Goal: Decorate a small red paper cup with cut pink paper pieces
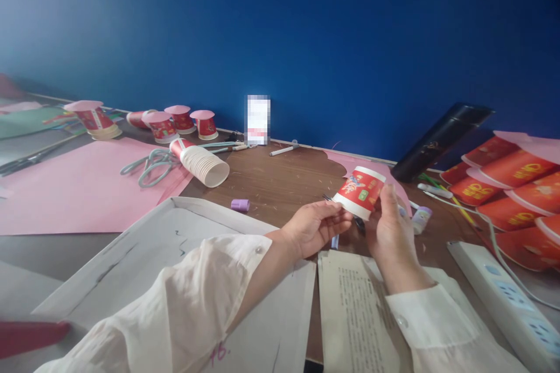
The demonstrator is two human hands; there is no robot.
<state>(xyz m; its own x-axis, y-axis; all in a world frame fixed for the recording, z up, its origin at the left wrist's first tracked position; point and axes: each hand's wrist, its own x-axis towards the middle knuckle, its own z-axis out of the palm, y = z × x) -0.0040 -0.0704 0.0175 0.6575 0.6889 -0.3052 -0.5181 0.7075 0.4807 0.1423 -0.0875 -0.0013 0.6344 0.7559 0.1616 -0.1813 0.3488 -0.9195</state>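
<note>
Between my two hands is a red paper cup (361, 191) with white bands at both ends and a printed picture, tilted on its side above the table. The fingertips of my left hand (318, 222) pinch its lower left edge. My right hand (391, 233) grips its right side, the thumb pointing up; some of those fingers are hidden behind the cup. Under the hands lie printed paper sheets (350, 309). A purple glue cap (240, 205) rests on the table to the left, and a small printed tube (421, 220) lies just right of my right hand.
A stack of paper cups (205, 166) lies on its side near a coiled grey cord (153, 166) and pink paper (83, 186). Cups topped with pink discs (203, 115) stand by the wall. At right are a black cylinder (441, 140), red cups (516, 180) and a power strip (503, 291).
</note>
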